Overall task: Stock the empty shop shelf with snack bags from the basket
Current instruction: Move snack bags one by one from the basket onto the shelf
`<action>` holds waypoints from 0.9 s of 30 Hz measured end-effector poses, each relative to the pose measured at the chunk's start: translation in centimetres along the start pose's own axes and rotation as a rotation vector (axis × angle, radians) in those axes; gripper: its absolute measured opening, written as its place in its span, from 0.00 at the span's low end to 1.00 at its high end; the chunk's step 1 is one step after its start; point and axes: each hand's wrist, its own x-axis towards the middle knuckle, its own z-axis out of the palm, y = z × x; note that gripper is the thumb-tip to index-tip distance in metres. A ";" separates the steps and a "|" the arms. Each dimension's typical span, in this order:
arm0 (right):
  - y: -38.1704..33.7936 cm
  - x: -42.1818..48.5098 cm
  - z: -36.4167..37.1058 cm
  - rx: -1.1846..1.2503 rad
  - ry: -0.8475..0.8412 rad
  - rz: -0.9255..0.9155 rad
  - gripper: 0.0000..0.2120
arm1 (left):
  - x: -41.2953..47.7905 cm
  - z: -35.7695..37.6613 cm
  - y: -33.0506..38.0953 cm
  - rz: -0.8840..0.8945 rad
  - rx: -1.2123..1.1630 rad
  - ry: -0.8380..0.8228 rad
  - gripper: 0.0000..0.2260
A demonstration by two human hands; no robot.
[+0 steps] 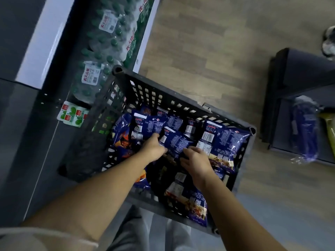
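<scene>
Packs of green-capped water bottles fill the low rack at the far left, and the black lattice basket stands on the floor just beside them, holding a loose heap of blue snack bags. The left hand reaches into the middle of the basket, its fingers curled over the far-left edge of one blue snack bag that lies on top of the heap. That bag slants from far-left to near-right, with one hand at each end. The right hand closes its bent fingers round the near-right edge, though blur hides how deep they go. A larger bag lies just beside it to the right. Well apart, across bare floor on the right, stands the dark shelf unit with one blue packet on it. That is probably the shelf being stocked. If so, the lift calls for a swing rightward, and the right hand is nearer.
</scene>
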 end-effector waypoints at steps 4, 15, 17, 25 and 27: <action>0.3 0.9 0.4 0.003 -0.023 0.003 0.27 | -0.1 -1.5 -1.0 -0.055 -0.067 -0.007 0.40; -3.3 -3.3 2.4 0.018 -0.049 -0.183 0.22 | -8.0 -7.8 -0.6 0.171 -0.487 0.114 0.24; -4.1 -4.6 2.8 0.038 -0.106 -0.224 0.26 | -9.5 -8.6 0.0 0.205 -0.536 0.133 0.19; -8.3 -13.1 4.1 -0.030 -0.388 -0.486 0.16 | -19.6 -12.3 2.5 0.377 -0.685 0.357 0.24; -9.3 -15.3 4.6 -0.038 -0.411 -0.550 0.14 | -22.4 -12.9 2.8 0.420 -0.682 0.407 0.24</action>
